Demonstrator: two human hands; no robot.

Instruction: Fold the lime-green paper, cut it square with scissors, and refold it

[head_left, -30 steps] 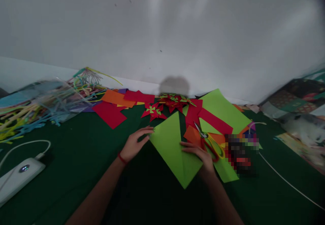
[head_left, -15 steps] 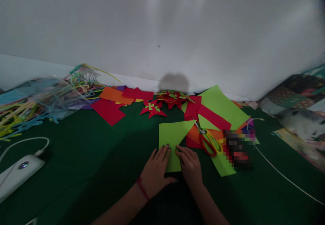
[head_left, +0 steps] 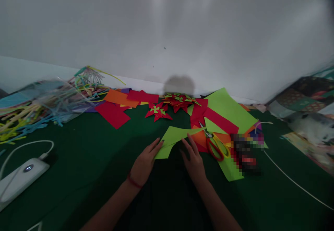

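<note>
A lime-green sheet of paper (head_left: 169, 138), creased and lifted off the table, is pinched at its left edge by my left hand (head_left: 144, 161). The thumb of that hand is hidden. My right hand (head_left: 194, 161) has its fingers apart, with fingertips against the sheet's lower right edge. The sheet's right corner points towards a pair of scissors (head_left: 217, 149) with red and yellow handles. Beyond the sheet lies a red paper star flower (head_left: 158, 111) with a green centre.
Stacked paper flowers (head_left: 180, 102) sit by the wall (head_left: 167, 22). Red paper (head_left: 113, 114), orange paper (head_left: 121, 98) and a large green sheet (head_left: 228, 109) lie around. Fuzzy craft stems (head_left: 39, 116) and a white power bank (head_left: 24, 178) are left; a white cable (head_left: 292, 184) runs right.
The green sheet, flat under both hands before, is now raised, bent and turned. My left hand has moved left and up with its edge; my right hand's fingers have spread.
</note>
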